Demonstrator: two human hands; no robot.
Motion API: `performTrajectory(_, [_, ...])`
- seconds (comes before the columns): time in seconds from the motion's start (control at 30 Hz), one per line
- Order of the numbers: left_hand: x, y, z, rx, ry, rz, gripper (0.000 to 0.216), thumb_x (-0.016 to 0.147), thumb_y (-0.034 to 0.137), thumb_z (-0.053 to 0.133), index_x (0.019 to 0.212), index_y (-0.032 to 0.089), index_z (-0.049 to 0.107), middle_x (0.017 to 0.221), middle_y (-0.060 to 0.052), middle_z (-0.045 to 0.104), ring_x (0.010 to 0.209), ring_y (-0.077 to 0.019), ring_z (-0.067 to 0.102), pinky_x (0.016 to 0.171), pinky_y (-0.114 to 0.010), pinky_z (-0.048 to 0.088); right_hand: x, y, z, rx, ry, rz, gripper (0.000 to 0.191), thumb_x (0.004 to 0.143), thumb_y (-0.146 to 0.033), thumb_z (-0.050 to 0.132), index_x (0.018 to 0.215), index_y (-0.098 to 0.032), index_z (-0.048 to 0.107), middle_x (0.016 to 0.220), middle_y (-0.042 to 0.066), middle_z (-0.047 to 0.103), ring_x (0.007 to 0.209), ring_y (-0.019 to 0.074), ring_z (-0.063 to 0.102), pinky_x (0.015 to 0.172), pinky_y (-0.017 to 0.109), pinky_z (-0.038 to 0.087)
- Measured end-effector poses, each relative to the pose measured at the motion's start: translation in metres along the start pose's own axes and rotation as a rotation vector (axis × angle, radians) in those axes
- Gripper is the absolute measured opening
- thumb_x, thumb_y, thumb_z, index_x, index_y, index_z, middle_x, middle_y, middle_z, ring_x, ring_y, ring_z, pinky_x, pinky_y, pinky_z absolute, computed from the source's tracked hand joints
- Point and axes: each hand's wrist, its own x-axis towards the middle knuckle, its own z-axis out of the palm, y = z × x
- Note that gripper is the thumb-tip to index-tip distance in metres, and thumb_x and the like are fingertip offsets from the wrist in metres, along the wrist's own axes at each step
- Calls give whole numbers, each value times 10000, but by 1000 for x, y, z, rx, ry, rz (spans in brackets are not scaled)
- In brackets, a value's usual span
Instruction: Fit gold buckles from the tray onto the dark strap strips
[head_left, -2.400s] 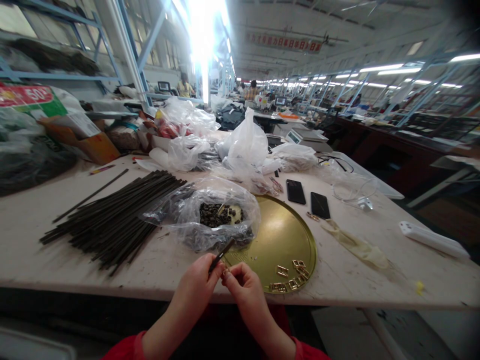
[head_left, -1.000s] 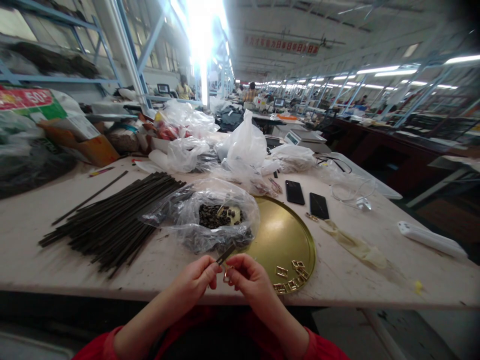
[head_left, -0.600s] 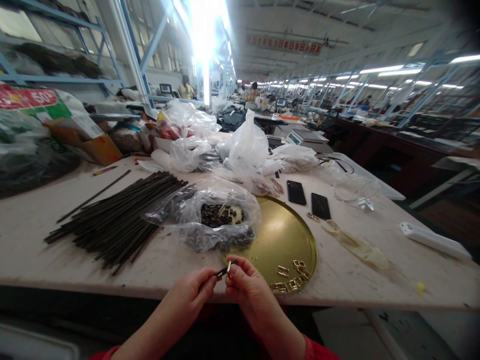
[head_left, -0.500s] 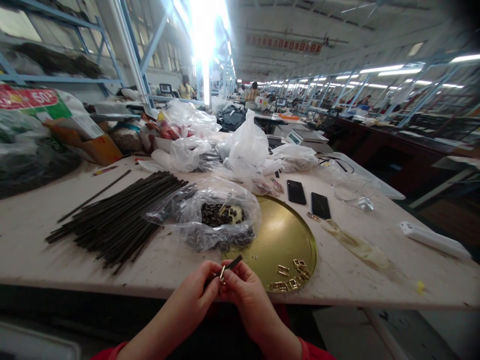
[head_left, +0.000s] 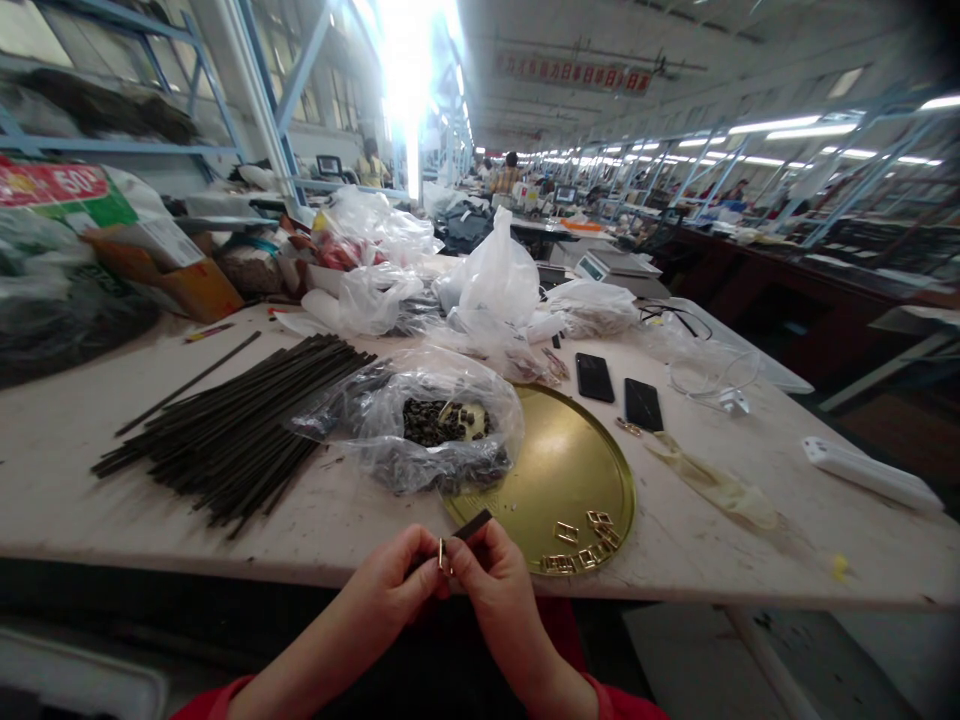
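Both my hands meet at the table's near edge. My left hand (head_left: 397, 578) pinches a thin black strap (head_left: 472, 524) whose end pokes up between the fingers. My right hand (head_left: 487, 575) pinches a small gold buckle (head_left: 442, 553) that sits around the strap. Just beyond them lies a round gold tray (head_left: 559, 460) with several gold buckles (head_left: 581, 540) along its near rim. A clear plastic bag (head_left: 420, 420) of small dark parts rests on the tray's left side.
A pile of long black straps (head_left: 232, 430) lies left of the bag. Two black phones (head_left: 619, 390), a white cable (head_left: 712, 385), a yellowish glove (head_left: 712, 485) and a white power strip (head_left: 870, 475) lie to the right. Plastic bags and boxes crowd the back.
The strap has slid further into my left hand, so less of it sticks out. The buckle now sits around the strap between both hands. My hands stayed at the table edge.
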Motion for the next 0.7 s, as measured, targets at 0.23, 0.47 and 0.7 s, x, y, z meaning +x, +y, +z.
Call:
performTrajectory(0.23, [3,-5,0,-112,3,-79,315,711,493,519,688,188,443,507,64,499,450,-87,393,441,-201,272,-7,-5,-20,-558,-76,-589,122,805,-182,523,899,-213,595,811,56,597,737,180,542,673,311,425])
performTrajectory(0.47, [-4,-4,0,-8,52,-55,261,738,424,505,652,183,459,487,66,490,467,-96,404,459,-202,285,-3,-29,-28,-339,-379,-299,151,837,-251,509,902,-214,640,751,10,554,708,139,528,637,247,424])
performTrajectory(0.7, [-12,5,3,14,64,-50,196,724,361,514,648,185,472,488,77,469,490,-99,412,485,-201,302,3,-33,-36,-13,-536,89,191,710,-301,666,874,-207,645,728,-23,603,658,112,540,625,221,420])
